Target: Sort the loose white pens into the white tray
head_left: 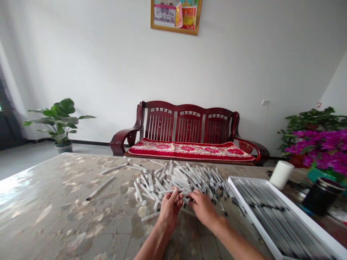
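My left hand (171, 207) is closed on a slim whitish pen part (166, 191), its fingertips pinched around it so one end points left. Beside it, my right hand (202, 207) is closed, its thumb and fingers pressed together close to the left fingertips; what they hold is hidden. Both hands are at the near side of a loose heap of white pen parts (179, 177), several with black ends. One white piece (150, 216) lies just left of my left wrist.
A white tray (235, 186) filled with rows of pens stands at the right. Beyond it are a white cylinder (282, 174), a dark cup (324, 195) and purple flowers (325, 151). Two thin pens (100, 188) lie left on the patterned table (67, 231). A red wooden bench (188, 122) stands behind.
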`<control>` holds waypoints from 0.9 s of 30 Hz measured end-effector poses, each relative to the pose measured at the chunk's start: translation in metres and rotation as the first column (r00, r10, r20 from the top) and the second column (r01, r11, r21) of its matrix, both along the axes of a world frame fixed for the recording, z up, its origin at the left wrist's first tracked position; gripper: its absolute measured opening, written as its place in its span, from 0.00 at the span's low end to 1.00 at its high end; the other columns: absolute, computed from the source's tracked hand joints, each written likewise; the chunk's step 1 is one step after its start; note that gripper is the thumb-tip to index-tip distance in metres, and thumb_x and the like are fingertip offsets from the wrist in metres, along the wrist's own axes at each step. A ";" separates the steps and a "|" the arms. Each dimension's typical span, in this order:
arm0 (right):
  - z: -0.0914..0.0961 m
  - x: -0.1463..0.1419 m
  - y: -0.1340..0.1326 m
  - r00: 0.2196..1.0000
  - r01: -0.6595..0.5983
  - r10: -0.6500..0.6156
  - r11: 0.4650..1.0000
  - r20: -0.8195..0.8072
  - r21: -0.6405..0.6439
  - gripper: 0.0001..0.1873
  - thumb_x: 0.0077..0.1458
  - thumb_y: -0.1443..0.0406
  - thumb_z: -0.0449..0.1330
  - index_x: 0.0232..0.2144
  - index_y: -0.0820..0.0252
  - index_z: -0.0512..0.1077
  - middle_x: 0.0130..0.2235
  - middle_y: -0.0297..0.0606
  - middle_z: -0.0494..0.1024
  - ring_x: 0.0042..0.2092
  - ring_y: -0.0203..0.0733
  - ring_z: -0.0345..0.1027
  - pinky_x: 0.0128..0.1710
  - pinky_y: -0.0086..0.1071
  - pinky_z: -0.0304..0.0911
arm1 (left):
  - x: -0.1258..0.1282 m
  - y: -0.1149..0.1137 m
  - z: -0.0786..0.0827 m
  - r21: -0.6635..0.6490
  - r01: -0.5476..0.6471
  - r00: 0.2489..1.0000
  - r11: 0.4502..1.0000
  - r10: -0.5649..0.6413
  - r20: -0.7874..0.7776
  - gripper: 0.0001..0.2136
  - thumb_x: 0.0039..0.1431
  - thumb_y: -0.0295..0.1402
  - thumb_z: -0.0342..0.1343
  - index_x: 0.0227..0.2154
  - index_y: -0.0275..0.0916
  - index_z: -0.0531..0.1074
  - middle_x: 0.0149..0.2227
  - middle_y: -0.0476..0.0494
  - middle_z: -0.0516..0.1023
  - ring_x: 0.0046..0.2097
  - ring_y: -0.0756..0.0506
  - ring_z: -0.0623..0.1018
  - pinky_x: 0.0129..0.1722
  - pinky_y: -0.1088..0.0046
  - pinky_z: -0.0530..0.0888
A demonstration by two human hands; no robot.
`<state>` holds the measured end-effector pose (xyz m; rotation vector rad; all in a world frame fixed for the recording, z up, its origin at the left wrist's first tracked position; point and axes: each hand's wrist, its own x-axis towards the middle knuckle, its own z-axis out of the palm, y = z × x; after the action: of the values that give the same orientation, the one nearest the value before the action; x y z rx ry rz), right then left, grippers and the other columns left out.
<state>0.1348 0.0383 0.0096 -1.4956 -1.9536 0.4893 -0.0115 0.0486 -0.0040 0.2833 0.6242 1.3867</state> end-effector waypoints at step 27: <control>-0.023 0.019 -0.022 0.758 0.155 -0.185 0.983 -0.625 -0.104 0.18 0.46 0.50 0.64 0.33 0.57 0.77 0.35 0.40 0.80 0.30 0.44 0.72 0.27 0.34 0.70 | 0.021 -0.010 -0.007 -0.023 0.117 0.988 0.993 -0.118 -0.104 0.09 0.48 0.24 0.68 0.28 0.35 0.73 0.25 0.47 0.79 0.28 0.48 0.82 0.27 0.78 0.78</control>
<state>0.1540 0.0164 -0.0135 -1.2885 -1.2660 0.8370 0.0092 0.0381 -0.0106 0.3757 0.6950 1.2587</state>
